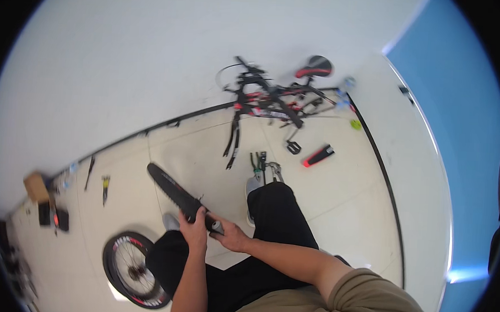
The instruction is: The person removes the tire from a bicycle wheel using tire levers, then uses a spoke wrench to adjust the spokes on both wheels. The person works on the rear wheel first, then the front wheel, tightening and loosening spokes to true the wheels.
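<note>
— Above the lap, both hands meet on the long black bicycle mudguard with red markings (pixel 175 193). The left hand (pixel 192 230) wraps its fingers tight round the near end; the right hand (pixel 230 236) pinches a small pale cylindrical fitting (pixel 217 228) at that same end.

— So how should that be handled well?

— I'd judge the left hand ought to hold the guard steady and level, since its far end sticks out unsupported over the cream tiled floor (pixel 338 200), while the right works the fitting with fingertips only, in line with the guard.

— What can't you make out?

— The fitting itself: bolt, cap or clip, I cannot tell, as the fingers cover most of it. The black and red bicycle frame with its saddle (pixel 275 98) by the wall is a tangle of tubes and cables, too small to sort. The spoked bicycle wheel with black tyre (pixel 133 271) is partly hidden by the left knee, and the hand tools (pixel 264 163) near the shoe are blurred.
</note>
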`<state>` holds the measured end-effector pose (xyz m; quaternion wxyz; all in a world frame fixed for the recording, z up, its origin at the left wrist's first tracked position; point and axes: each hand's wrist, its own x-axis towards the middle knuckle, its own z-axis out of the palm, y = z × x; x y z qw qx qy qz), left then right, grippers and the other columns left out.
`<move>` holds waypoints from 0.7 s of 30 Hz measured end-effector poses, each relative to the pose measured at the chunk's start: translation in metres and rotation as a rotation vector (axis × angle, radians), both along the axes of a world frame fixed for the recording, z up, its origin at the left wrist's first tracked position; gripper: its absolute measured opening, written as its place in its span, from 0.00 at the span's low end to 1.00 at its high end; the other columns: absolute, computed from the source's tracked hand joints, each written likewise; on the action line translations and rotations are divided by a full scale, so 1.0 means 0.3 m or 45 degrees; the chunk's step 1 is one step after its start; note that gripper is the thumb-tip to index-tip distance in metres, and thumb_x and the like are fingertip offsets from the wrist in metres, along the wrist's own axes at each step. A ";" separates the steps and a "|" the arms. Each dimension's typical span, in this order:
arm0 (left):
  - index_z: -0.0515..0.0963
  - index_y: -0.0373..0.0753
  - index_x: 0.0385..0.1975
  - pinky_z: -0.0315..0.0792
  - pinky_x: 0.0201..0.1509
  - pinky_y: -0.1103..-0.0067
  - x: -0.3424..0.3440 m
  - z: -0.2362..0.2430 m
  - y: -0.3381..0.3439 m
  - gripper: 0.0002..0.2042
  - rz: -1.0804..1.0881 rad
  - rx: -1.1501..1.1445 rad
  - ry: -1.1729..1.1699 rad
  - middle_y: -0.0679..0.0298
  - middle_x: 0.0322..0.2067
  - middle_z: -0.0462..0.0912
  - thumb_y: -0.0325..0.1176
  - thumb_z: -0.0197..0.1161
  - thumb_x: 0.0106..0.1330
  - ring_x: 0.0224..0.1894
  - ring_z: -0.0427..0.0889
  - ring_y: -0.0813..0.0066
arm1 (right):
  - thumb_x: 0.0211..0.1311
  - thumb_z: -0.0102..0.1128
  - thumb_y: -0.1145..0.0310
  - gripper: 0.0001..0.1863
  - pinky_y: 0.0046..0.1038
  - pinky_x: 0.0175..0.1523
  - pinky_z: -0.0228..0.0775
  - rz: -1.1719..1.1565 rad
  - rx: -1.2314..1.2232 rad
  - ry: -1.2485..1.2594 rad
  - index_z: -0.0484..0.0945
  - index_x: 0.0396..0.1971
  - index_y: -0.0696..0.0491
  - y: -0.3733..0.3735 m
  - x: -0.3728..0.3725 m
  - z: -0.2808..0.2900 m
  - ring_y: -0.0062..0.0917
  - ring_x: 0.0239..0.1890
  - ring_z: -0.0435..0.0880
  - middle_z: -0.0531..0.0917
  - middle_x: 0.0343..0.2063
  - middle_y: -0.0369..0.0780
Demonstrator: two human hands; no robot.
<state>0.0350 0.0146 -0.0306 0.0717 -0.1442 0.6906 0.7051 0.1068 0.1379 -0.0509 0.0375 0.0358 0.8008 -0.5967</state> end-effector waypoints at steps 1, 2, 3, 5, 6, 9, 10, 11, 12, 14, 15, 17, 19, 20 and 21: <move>0.73 0.32 0.48 0.75 0.41 0.78 0.019 0.025 0.017 0.16 0.029 -0.056 0.101 0.63 0.37 0.80 0.33 0.68 0.68 0.39 0.80 0.75 | 0.60 0.68 0.72 0.38 0.34 0.64 0.70 0.012 -0.106 -0.091 0.64 0.71 0.53 0.002 0.004 0.035 0.36 0.58 0.80 0.80 0.55 0.51; 0.74 0.32 0.50 0.76 0.42 0.77 0.037 0.024 0.009 0.17 -0.011 -0.078 0.068 0.62 0.39 0.81 0.31 0.68 0.66 0.40 0.80 0.74 | 0.58 0.69 0.72 0.39 0.34 0.63 0.71 0.056 -0.125 -0.186 0.65 0.71 0.52 0.014 0.006 0.051 0.37 0.57 0.81 0.81 0.53 0.51; 0.74 0.31 0.52 0.77 0.44 0.76 0.047 0.018 0.003 0.18 -0.041 -0.096 0.034 0.61 0.41 0.82 0.29 0.69 0.65 0.41 0.81 0.73 | 0.57 0.70 0.71 0.40 0.34 0.62 0.72 0.112 -0.139 -0.281 0.66 0.71 0.52 0.033 0.002 0.067 0.37 0.55 0.82 0.82 0.52 0.51; 0.75 0.32 0.50 0.77 0.42 0.76 0.091 0.018 -0.004 0.16 -0.040 0.016 -0.013 0.62 0.40 0.82 0.27 0.68 0.65 0.40 0.81 0.74 | 0.54 0.71 0.71 0.41 0.34 0.59 0.73 0.160 -0.135 -0.353 0.67 0.70 0.50 0.045 0.037 0.077 0.37 0.52 0.84 0.84 0.49 0.50; 0.76 0.32 0.49 0.77 0.41 0.76 0.115 0.019 -0.007 0.14 -0.029 0.077 -0.039 0.62 0.39 0.82 0.27 0.67 0.65 0.39 0.81 0.74 | 0.53 0.72 0.70 0.41 0.34 0.58 0.74 0.148 -0.117 -0.331 0.68 0.70 0.50 0.038 0.059 0.061 0.37 0.50 0.85 0.85 0.47 0.50; 0.76 0.32 0.48 0.77 0.40 0.76 0.147 0.002 -0.024 0.13 -0.055 0.063 -0.064 0.62 0.38 0.82 0.25 0.67 0.66 0.37 0.82 0.74 | 0.50 0.74 0.67 0.41 0.34 0.56 0.74 0.116 -0.063 -0.300 0.71 0.68 0.47 0.001 0.087 -0.006 0.36 0.48 0.85 0.85 0.46 0.50; 0.76 0.32 0.48 0.78 0.40 0.76 0.152 -0.011 -0.043 0.13 -0.065 0.018 -0.055 0.62 0.38 0.83 0.25 0.67 0.66 0.37 0.82 0.73 | 0.49 0.74 0.66 0.41 0.34 0.56 0.75 0.108 -0.045 -0.293 0.72 0.68 0.46 -0.014 0.089 -0.024 0.35 0.48 0.85 0.85 0.46 0.51; 0.76 0.32 0.48 0.78 0.40 0.75 0.148 -0.020 -0.056 0.13 -0.074 -0.019 -0.038 0.61 0.38 0.83 0.24 0.67 0.66 0.36 0.82 0.73 | 0.48 0.75 0.66 0.40 0.34 0.55 0.75 0.111 -0.014 -0.273 0.73 0.66 0.47 -0.023 0.084 -0.042 0.35 0.48 0.85 0.86 0.45 0.50; 0.76 0.32 0.48 0.78 0.39 0.75 0.144 -0.027 -0.070 0.13 -0.082 -0.054 -0.021 0.61 0.37 0.83 0.24 0.67 0.66 0.36 0.83 0.72 | 0.47 0.75 0.65 0.39 0.33 0.55 0.75 0.115 0.018 -0.253 0.75 0.65 0.47 -0.032 0.076 -0.059 0.35 0.47 0.85 0.86 0.44 0.49; 0.75 0.32 0.47 0.79 0.40 0.74 0.165 -0.004 -0.088 0.12 -0.088 -0.038 -0.121 0.61 0.38 0.84 0.22 0.66 0.66 0.36 0.83 0.71 | 0.46 0.76 0.63 0.36 0.33 0.54 0.75 0.127 0.010 -0.279 0.78 0.61 0.48 -0.037 0.071 -0.067 0.34 0.47 0.85 0.86 0.43 0.48; 0.75 0.32 0.47 0.79 0.41 0.74 0.175 0.005 -0.089 0.11 -0.092 -0.027 -0.171 0.61 0.38 0.84 0.21 0.65 0.67 0.36 0.84 0.70 | 0.46 0.76 0.63 0.34 0.33 0.54 0.75 0.126 -0.022 -0.318 0.79 0.58 0.49 -0.022 0.069 -0.074 0.34 0.46 0.85 0.87 0.42 0.48; 0.75 0.36 0.47 0.81 0.35 0.71 0.180 0.008 -0.119 0.12 -0.147 -0.004 -0.139 0.62 0.35 0.83 0.25 0.66 0.67 0.34 0.84 0.69 | 0.45 0.77 0.62 0.31 0.33 0.54 0.75 0.138 -0.078 -0.346 0.81 0.53 0.51 -0.030 0.053 -0.055 0.34 0.46 0.85 0.87 0.41 0.47; 0.75 0.36 0.47 0.80 0.35 0.72 0.209 0.027 -0.137 0.12 -0.214 -0.014 -0.095 0.62 0.37 0.83 0.25 0.66 0.67 0.36 0.84 0.69 | 0.45 0.77 0.62 0.28 0.33 0.53 0.76 0.123 -0.097 -0.352 0.82 0.49 0.53 -0.025 0.053 -0.041 0.34 0.45 0.86 0.87 0.40 0.46; 0.75 0.35 0.48 0.80 0.38 0.73 0.213 0.022 -0.146 0.12 -0.228 -0.020 -0.148 0.61 0.39 0.83 0.24 0.66 0.67 0.37 0.83 0.69 | 0.46 0.77 0.61 0.26 0.34 0.51 0.76 0.096 -0.080 -0.378 0.83 0.47 0.53 -0.022 0.053 -0.036 0.34 0.44 0.86 0.87 0.39 0.46; 0.74 0.33 0.49 0.78 0.45 0.76 0.213 0.018 -0.149 0.13 -0.255 -0.016 -0.146 0.60 0.39 0.86 0.21 0.65 0.67 0.40 0.84 0.71 | 0.45 0.77 0.61 0.26 0.34 0.51 0.76 0.080 -0.083 -0.365 0.83 0.46 0.54 -0.017 0.045 -0.031 0.35 0.43 0.86 0.87 0.38 0.46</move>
